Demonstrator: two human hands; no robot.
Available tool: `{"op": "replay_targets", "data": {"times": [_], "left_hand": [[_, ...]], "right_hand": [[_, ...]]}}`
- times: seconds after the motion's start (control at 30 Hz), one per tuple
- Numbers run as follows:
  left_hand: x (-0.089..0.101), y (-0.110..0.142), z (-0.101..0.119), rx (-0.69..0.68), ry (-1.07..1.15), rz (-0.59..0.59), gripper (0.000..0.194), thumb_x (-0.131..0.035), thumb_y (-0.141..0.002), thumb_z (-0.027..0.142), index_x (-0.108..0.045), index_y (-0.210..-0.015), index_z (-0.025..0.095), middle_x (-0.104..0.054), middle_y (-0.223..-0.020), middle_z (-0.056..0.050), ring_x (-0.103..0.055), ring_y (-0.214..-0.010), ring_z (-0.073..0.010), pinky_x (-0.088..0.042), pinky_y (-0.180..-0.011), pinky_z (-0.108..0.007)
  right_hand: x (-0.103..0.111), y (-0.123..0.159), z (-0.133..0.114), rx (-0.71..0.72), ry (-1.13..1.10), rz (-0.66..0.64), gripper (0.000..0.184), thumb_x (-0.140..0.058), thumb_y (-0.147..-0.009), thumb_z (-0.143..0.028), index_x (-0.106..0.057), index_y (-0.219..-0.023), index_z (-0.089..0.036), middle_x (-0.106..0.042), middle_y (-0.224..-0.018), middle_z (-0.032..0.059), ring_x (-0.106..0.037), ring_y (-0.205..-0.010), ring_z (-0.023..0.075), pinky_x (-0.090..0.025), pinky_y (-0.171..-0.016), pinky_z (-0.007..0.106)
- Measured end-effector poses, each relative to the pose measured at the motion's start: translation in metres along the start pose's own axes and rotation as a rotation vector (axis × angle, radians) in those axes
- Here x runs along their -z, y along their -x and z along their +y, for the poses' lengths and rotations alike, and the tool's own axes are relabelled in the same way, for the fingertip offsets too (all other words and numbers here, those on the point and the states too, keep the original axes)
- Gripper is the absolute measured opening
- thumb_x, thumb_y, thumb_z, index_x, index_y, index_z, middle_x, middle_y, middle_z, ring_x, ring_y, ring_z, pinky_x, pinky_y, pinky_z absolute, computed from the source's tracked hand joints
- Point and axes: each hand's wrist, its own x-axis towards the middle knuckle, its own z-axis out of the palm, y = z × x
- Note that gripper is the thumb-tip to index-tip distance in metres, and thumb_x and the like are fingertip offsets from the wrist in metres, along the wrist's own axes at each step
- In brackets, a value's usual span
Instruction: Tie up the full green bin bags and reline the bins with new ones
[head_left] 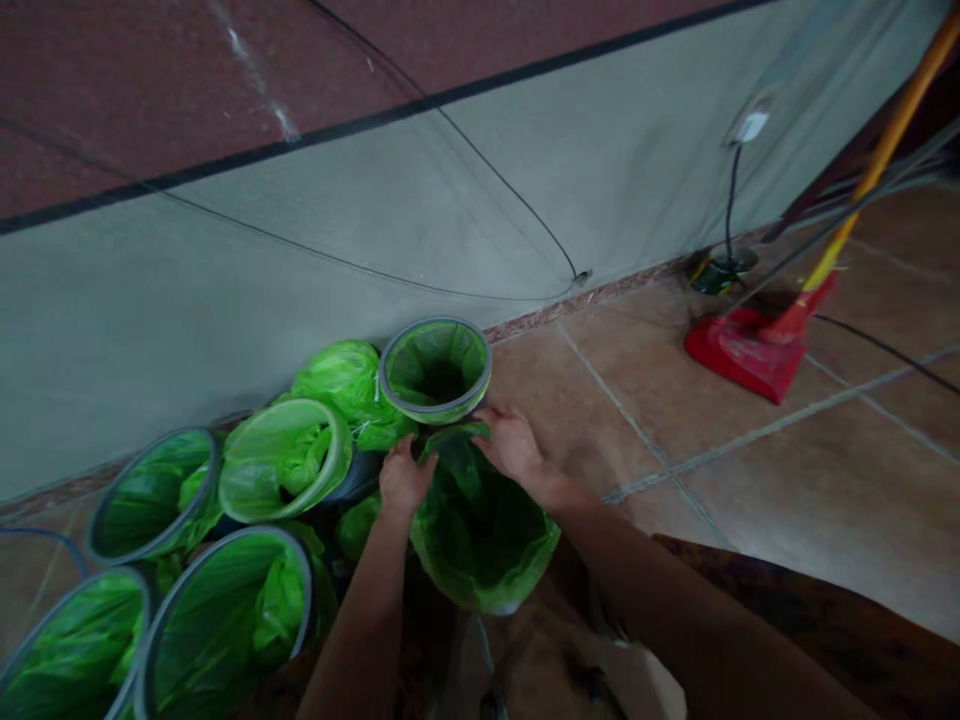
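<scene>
A trash bin lined with a green bin liner point(480, 575) stands in front of me, its mouth tilted up toward me. My left hand point(405, 478) pinches the liner's far left edge, thumb toward the opening. On the far right edge, my right hand point(511, 442) has its fingers closed over the liner's rim. The liner hangs into the dark inside of the bin, and the bin's own wall is mostly covered. Just beyond my hands, touching or nearly so, stands another lined bin point(435, 410) with a grey rim ring.
Several more lined bins, among them a pale-rimmed bin point(289, 515), crowd the left side. A tied green bag point(337, 375) lies by the wall point(225, 290). To the right are a red dustpan point(739, 350), a yellow-orange handle point(874, 180), a dark pot-like object point(721, 272) and cables.
</scene>
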Motion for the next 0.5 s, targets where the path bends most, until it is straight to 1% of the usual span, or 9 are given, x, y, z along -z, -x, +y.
{"op": "replay_targets", "data": {"times": [0.07,0.13,0.2,0.27,0.33,0.37,0.43,0.5], "left_hand": [[-0.007,-0.007,0.007,-0.01,0.0,-0.03,0.038,-0.057,-0.088,0.029,-0.059,-0.124,0.014,-0.068,-0.122,-0.014,-0.063,-0.114,-0.0251,-0.045,-0.097,-0.033],[-0.014,-0.01,0.009,0.017,0.001,-0.04,0.026,-0.055,-0.089,0.026,-0.065,-0.111,0.017,-0.073,-0.107,-0.011,-0.068,-0.102,-0.0247,-0.048,-0.089,-0.033],[-0.022,-0.009,0.005,0.023,0.026,0.001,0.019,-0.055,-0.089,0.025,-0.067,-0.103,0.019,-0.074,-0.099,-0.008,-0.069,-0.096,-0.0234,-0.048,-0.085,-0.032],[-0.027,-0.006,-0.003,-0.017,0.065,0.043,0.016,-0.055,-0.089,0.023,-0.067,-0.098,0.02,-0.075,-0.095,-0.006,-0.069,-0.091,-0.0212,-0.048,-0.084,-0.03],[-0.03,-0.003,-0.011,-0.105,0.093,0.057,0.015,-0.054,-0.088,0.019,-0.068,-0.094,0.02,-0.074,-0.096,-0.005,-0.068,-0.091,-0.0195,-0.048,-0.086,-0.03],[-0.03,-0.001,-0.015,-0.163,0.095,0.054,0.016,-0.053,-0.087,0.017,-0.068,-0.093,0.02,-0.074,-0.098,-0.005,-0.068,-0.093,-0.019,-0.048,-0.088,-0.03],[-0.028,0.002,-0.021,-0.274,0.071,0.024,0.02,-0.052,-0.086,0.013,-0.069,-0.091,0.021,-0.073,-0.104,-0.006,-0.067,-0.1,-0.019,-0.046,-0.094,-0.033],[-0.022,0.005,-0.023,-0.324,0.009,-0.019,0.023,-0.052,-0.083,0.01,-0.072,-0.088,0.022,-0.071,-0.115,-0.008,-0.063,-0.112,-0.0216,-0.043,-0.102,-0.04]], "right_hand": [[-0.011,-0.012,-0.005,0.033,0.033,-0.038,0.033,-0.062,-0.086,-0.025,-0.067,-0.117,-0.017,-0.065,-0.118,0.0128,-0.053,-0.117,0.0268,-0.038,-0.103,0.039],[-0.024,-0.019,-0.002,0.047,0.025,-0.049,0.024,-0.058,-0.087,-0.019,-0.071,-0.107,-0.017,-0.068,-0.111,0.0115,-0.055,-0.111,0.0246,-0.039,-0.102,0.037],[-0.033,-0.019,0.009,0.057,-0.028,-0.016,0.023,-0.053,-0.089,-0.014,-0.073,-0.099,-0.017,-0.07,-0.104,0.0094,-0.058,-0.104,0.0213,-0.04,-0.099,0.033],[-0.037,-0.016,0.022,0.084,-0.106,0.033,0.024,-0.05,-0.09,-0.013,-0.074,-0.095,-0.016,-0.071,-0.1,0.008,-0.06,-0.097,0.0184,-0.043,-0.094,0.029],[-0.038,-0.012,0.034,0.139,-0.153,0.036,0.024,-0.051,-0.09,-0.013,-0.074,-0.094,-0.017,-0.071,-0.101,0.0074,-0.061,-0.095,0.0169,-0.044,-0.092,0.028],[-0.037,-0.009,0.039,0.174,-0.149,0.012,0.023,-0.052,-0.089,-0.013,-0.074,-0.093,-0.017,-0.07,-0.101,0.0074,-0.061,-0.096,0.0172,-0.044,-0.093,0.029],[-0.035,-0.005,0.045,0.215,-0.091,-0.061,0.023,-0.054,-0.086,-0.011,-0.075,-0.091,-0.018,-0.07,-0.101,0.0076,-0.06,-0.101,0.0196,-0.042,-0.098,0.034],[-0.032,-0.003,0.048,0.214,-0.029,-0.121,0.025,-0.055,-0.081,-0.008,-0.076,-0.089,-0.02,-0.07,-0.104,0.0081,-0.058,-0.107,0.0227,-0.039,-0.102,0.04]]}}
